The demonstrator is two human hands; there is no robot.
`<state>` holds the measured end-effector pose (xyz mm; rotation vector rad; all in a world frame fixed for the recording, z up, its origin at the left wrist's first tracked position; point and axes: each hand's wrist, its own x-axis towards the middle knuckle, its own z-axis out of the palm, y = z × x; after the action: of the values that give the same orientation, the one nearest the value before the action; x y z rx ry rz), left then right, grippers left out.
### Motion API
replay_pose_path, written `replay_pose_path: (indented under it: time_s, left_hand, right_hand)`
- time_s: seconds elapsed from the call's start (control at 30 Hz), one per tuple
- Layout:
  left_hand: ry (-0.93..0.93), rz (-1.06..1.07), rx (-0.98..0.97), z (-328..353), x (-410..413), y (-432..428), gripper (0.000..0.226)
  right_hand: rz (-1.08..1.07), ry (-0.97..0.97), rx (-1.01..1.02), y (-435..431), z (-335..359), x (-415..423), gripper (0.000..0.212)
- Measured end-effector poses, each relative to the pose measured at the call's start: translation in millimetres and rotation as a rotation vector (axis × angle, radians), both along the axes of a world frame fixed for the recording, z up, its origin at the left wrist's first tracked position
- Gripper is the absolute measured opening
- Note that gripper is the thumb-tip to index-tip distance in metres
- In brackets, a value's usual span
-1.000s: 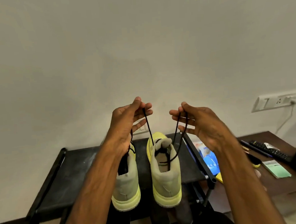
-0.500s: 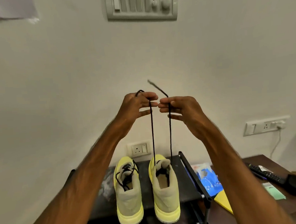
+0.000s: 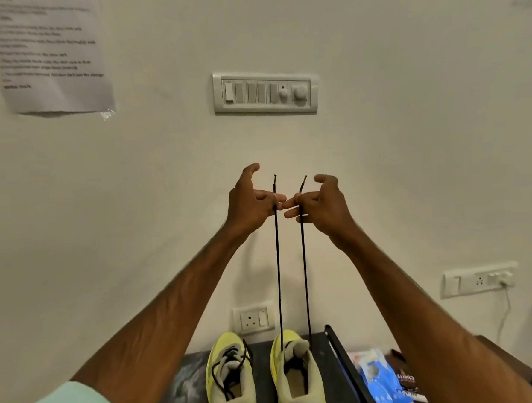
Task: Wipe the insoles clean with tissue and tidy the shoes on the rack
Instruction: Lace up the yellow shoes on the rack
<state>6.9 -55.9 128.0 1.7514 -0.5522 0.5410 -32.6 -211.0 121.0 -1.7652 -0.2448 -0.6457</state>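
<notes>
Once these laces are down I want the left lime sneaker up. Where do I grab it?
Likely best to pinch the lime-yellow fabric sneaker at its grey heel collar, coming from above on the near side: it stands upright on the black rack top, heel toward you, mouth open upward.

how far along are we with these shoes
Done: the left shoe and right shoe stand side by side on the rack. In hand: left hand and right hand each hold an end of the right shoe's laces, pulled taut. Left: tying them; the left shoe's lie loose. Wiping cannot be judged.
</notes>
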Motion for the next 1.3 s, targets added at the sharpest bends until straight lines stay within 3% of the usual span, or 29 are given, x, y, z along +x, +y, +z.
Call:
replay_pose_path:
  time_s: [0.17, 0.43, 0.8, 1.03, 1.3]
  left_hand:
    - [0.017, 0.007, 0.01, 15.3, -0.6, -6.6, 0.012]
    - [-0.094, 0.058, 0.153, 27.7, -3.6, -22.3, 0.017]
    - [-0.055, -0.041, 0.205, 43.7, -4.5, -17.1, 0.021]
    - [-0.061, 0.007, 0.15, 42.6, 2.3, -17.4, 0.015]
    - [0.017, 0.06, -0.034, 31.9, 2.7, -28.9, 0.014]
  right_hand:
    - [-0.061, -0.015, 0.025, -4.4, 5.4, 3.6, 0.014]
    - [-0.158, -0.046, -0.057, -12.3, 10.8, 3.1, 0.021]
    - [-0.206, -0.076, -0.286, -16.1, 17.0, 8.4, 0.02]
    - [0.04, -0.042, -0.069, -19.8, 2.3, 7.9, 0.018]
    - [0.039, 0.009, -0.102, -8.2, -75.0, 11.8, 0.019]
